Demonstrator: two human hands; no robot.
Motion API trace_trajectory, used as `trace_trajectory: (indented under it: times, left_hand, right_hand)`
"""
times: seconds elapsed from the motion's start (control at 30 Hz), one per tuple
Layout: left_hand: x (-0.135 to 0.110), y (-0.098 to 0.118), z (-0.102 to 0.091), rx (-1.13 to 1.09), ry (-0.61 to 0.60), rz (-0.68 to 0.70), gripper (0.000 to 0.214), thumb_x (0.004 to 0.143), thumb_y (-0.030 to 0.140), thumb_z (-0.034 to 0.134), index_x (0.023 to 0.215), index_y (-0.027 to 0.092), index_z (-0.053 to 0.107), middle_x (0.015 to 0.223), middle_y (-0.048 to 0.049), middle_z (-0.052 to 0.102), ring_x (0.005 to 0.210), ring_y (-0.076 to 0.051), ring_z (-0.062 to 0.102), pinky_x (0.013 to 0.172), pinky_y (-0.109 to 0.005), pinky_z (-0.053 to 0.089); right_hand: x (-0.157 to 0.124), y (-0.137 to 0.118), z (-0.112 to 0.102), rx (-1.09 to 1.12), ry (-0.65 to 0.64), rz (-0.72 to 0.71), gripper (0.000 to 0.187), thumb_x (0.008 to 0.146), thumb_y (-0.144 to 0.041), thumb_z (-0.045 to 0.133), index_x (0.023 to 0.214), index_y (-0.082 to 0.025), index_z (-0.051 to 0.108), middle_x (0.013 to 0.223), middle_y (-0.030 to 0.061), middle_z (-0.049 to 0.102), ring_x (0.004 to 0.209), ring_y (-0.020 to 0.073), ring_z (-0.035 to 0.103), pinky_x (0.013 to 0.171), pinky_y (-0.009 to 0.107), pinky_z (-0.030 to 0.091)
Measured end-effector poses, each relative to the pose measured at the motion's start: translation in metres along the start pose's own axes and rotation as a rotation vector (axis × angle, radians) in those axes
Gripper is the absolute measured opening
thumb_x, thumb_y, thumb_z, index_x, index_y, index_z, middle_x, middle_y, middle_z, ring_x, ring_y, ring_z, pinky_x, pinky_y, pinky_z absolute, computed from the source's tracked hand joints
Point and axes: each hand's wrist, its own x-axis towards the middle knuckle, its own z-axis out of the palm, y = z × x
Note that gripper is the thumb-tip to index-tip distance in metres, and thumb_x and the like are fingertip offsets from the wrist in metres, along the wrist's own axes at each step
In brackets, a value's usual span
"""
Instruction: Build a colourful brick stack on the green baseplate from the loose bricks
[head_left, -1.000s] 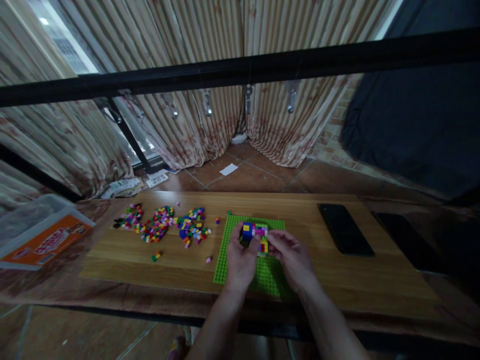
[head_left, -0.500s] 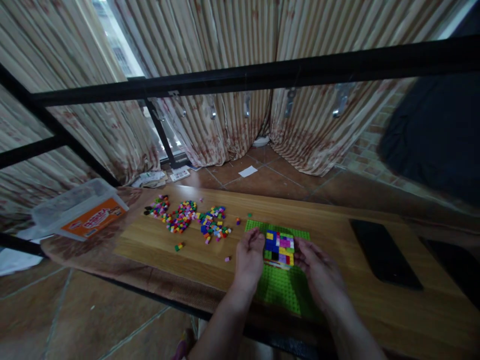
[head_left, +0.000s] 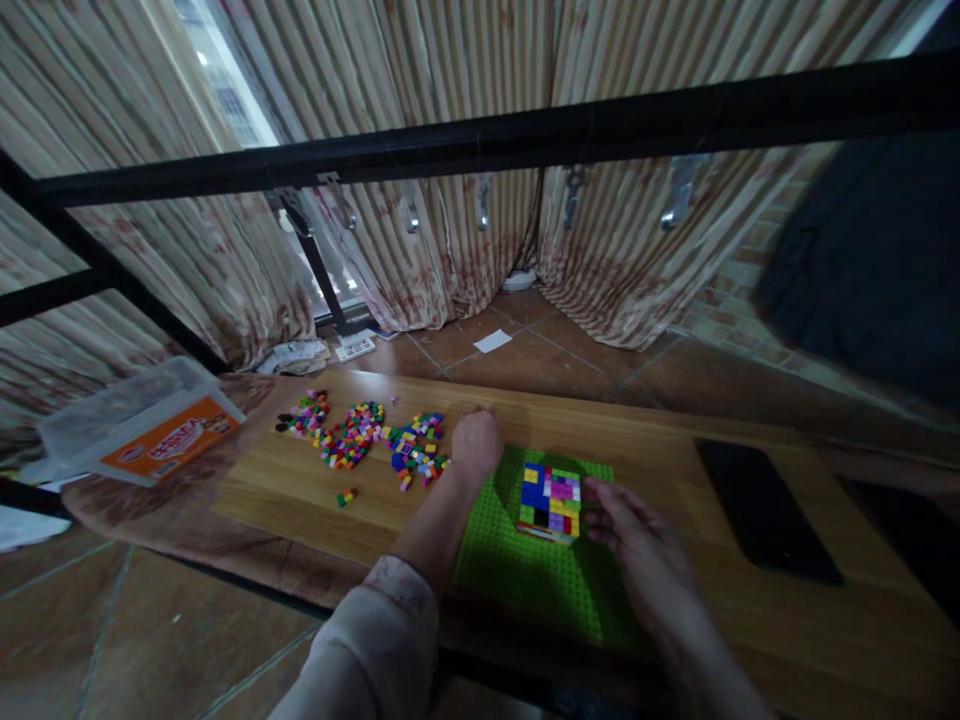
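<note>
Square multicoloured plastic-brick block [head_left: 551,500] sits toward the far edge of a green studded baseplate [head_left: 536,590]. The left hand [head_left: 478,440] has left it for the baseplate's far-left corner, fisted, contents hidden; the right hand [head_left: 630,525] stays beside its right edge, loosely open. One block, one baseplate, two black flat slabs [head_left: 766,510] rightward.

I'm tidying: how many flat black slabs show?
2: one black slab on the wooden board, right of the right hand; a second slab farther right. More may be hidden.
</note>
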Motion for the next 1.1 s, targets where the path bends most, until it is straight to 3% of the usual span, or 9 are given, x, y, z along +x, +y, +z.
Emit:
trace_trajectory:
  times: [0.13, 0.23, 0.37, 0.47, 0.6, 0.77, 0.93, 1.1]
  left_hand:
    - [-0.001, -0.002, -0.009, 0.017, -0.017, 0.025, 0.026, 0.078, 0.006, 0.048, 0.088, 0.014, 0.070, 0.092, -0.0138, 0.070, 0.090, -0.024, 0.066, 0.081, -0.031, 0.048]
    - [-0.020, 0.002, -0.023, -0.054, 0.020, 0.076, 0.021, 0.083, 0.012, 0.049, 0.085, 0.018, 0.069, 0.089, -0.0083, 0.070, 0.088, -0.020, 0.065, 0.080, -0.028, 0.048]
    - [-0.070, 0.018, -0.034, -0.583, 0.171, 0.143, 0.014, 0.085, 0.020, 0.054, 0.087, 0.019, 0.068, 0.084, -0.0029, 0.070, 0.077, -0.015, 0.065, 0.072, -0.024, 0.049]
    - [-0.103, 0.029, -0.028, -0.742, 0.192, 0.141, 0.013, 0.086, 0.022, 0.057, 0.089, 0.020, 0.069, 0.084, -0.0015, 0.071, 0.076, -0.014, 0.065, 0.071, -0.025, 0.050]
    - [-0.122, 0.037, -0.017, -0.646, 0.225, 0.293, 0.015, 0.088, 0.021, 0.056, 0.095, 0.024, 0.070, 0.090, -0.0017, 0.071, 0.088, -0.016, 0.064, 0.080, -0.029, 0.048]
    - [-0.121, 0.039, -0.013, -0.397, 0.330, 0.421, 0.012, 0.088, 0.020, 0.059, 0.093, 0.024, 0.069, 0.088, -0.0009, 0.073, 0.085, -0.017, 0.061, 0.081, -0.035, 0.042]
    - [-0.120, 0.041, -0.008, -0.305, 0.369, 0.423, 0.013, 0.087, 0.021, 0.060, 0.092, 0.026, 0.071, 0.092, -0.0006, 0.073, 0.088, -0.017, 0.059, 0.083, -0.037, 0.039]
    - [-0.118, 0.043, -0.003, -0.365, 0.378, 0.338, 0.012, 0.085, 0.023, 0.063, 0.087, 0.029, 0.073, 0.096, -0.0013, 0.070, 0.092, -0.018, 0.056, 0.084, -0.036, 0.040]
  right_hand:
    - [0.001, -0.002, -0.001, 0.006, 0.007, -0.013, 0.044, 0.059, -0.054, 0.078, 0.087, -0.020, 0.074, 0.086, 0.0041, 0.070, 0.065, 0.0112, 0.056, 0.055, 0.022, 0.045]
    - [0.001, -0.003, -0.002, 0.021, 0.017, -0.027, 0.045, 0.058, -0.054, 0.078, 0.085, -0.019, 0.074, 0.083, 0.0046, 0.070, 0.065, 0.0117, 0.056, 0.055, 0.023, 0.044]
    - [-0.001, -0.005, -0.002, 0.038, 0.010, -0.051, 0.045, 0.058, -0.055, 0.077, 0.084, -0.019, 0.073, 0.081, 0.0044, 0.070, 0.063, 0.0117, 0.055, 0.054, 0.024, 0.044]
    - [-0.003, -0.005, -0.001, 0.040, 0.009, -0.066, 0.043, 0.060, -0.055, 0.076, 0.085, -0.019, 0.072, 0.082, 0.0040, 0.070, 0.062, 0.0112, 0.055, 0.054, 0.024, 0.043]
    - [-0.006, -0.003, 0.001, 0.032, -0.005, -0.078, 0.042, 0.062, -0.055, 0.074, 0.085, -0.019, 0.072, 0.081, 0.0043, 0.069, 0.061, 0.0114, 0.055, 0.054, 0.024, 0.043]
    - [-0.006, -0.003, -0.001, 0.003, -0.005, -0.087, 0.042, 0.063, -0.055, 0.073, 0.086, -0.019, 0.072, 0.083, 0.0050, 0.070, 0.061, 0.0120, 0.056, 0.056, 0.026, 0.044]
    - [-0.006, -0.003, -0.001, 0.008, -0.021, -0.079, 0.041, 0.064, -0.054, 0.073, 0.087, -0.019, 0.071, 0.083, 0.0042, 0.070, 0.062, 0.0117, 0.056, 0.057, 0.025, 0.044]
    - [-0.008, -0.004, -0.001, 0.005, -0.036, -0.073, 0.041, 0.065, -0.053, 0.074, 0.087, -0.019, 0.071, 0.084, 0.0043, 0.069, 0.063, 0.0118, 0.056, 0.056, 0.025, 0.043]
